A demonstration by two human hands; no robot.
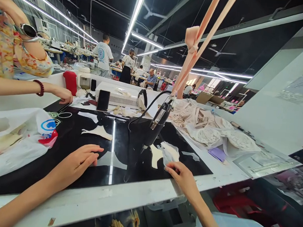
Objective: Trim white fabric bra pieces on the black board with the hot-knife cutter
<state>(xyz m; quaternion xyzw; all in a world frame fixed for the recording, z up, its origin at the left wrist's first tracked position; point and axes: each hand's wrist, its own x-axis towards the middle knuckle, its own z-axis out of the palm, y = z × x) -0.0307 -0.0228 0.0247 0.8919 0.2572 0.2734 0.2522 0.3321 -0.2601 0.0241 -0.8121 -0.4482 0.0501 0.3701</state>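
Note:
My left hand lies flat on the glossy black work surface, fingers stretched out, tips touching a pale cut fabric piece. My right hand rests near the front edge, its fingers pinched on the lower edge of a white fabric piece. A cream cut piece lies just left of it. Between my hands a black hand tool hangs nose-down on a cable. Another pale cut piece lies farther back.
A co-worker's arms reach in at the left, one hand on the table. A plastic bag lies left, a heap of lace pieces right. A phone, white box and red cup stand behind. Pink straps hang overhead.

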